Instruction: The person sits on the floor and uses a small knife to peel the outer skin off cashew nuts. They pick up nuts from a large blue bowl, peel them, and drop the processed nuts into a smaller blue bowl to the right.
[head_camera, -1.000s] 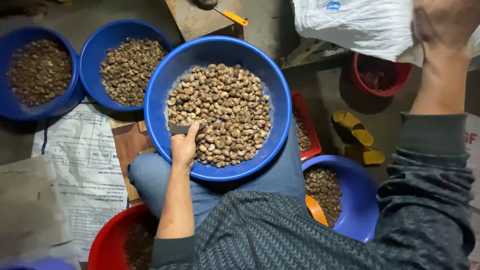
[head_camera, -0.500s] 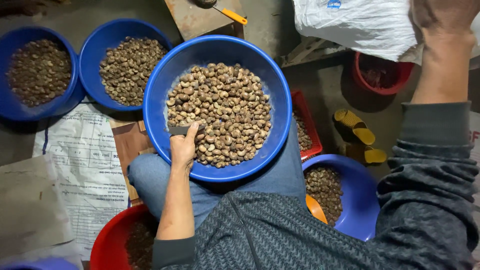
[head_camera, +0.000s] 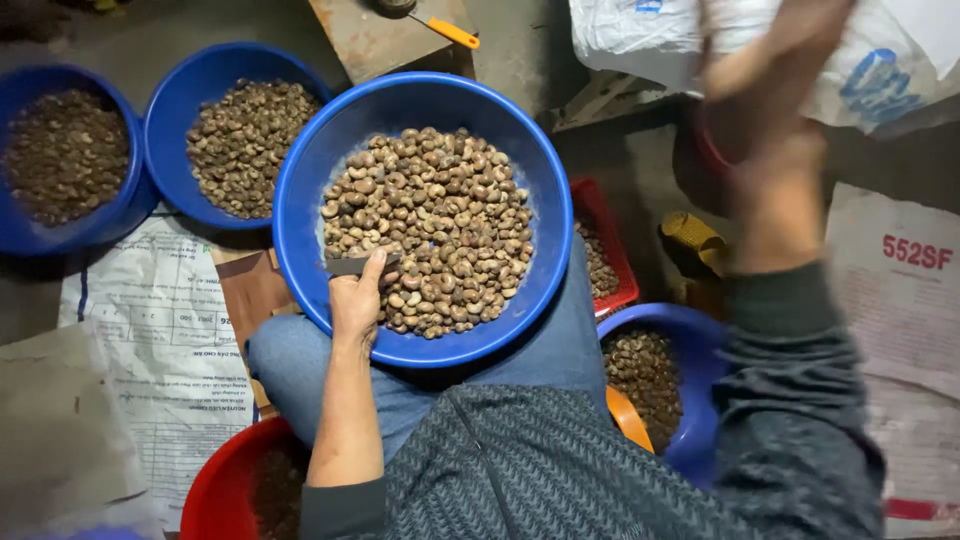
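A big blue basin (head_camera: 300, 190) heaped with brown nuts (head_camera: 440, 230) rests on my lap. My left hand (head_camera: 355, 300) lies on its near left rim, thumb up, shut on a small knife whose grey blade (head_camera: 345, 266) points left over the nuts. My right hand (head_camera: 770, 70) is raised at the upper right, in front of a white sack (head_camera: 630, 35). It is blurred, so I cannot tell if anything is in it. The grey knitted sleeve (head_camera: 790, 400) of that arm fills the lower right.
Two more blue basins of nuts (head_camera: 240, 140) (head_camera: 60, 150) stand at the left on printed paper (head_camera: 160, 330). A red tray (head_camera: 605, 250) and a blue basin (head_camera: 670, 370) sit to my right, a red basin (head_camera: 225, 490) by my left knee. A yellow-handled tool (head_camera: 445, 30) lies on a board behind.
My right hand has swung down and to the left from the top right corner and is now blurred. My left hand and the knife have stayed at the basin's rim.
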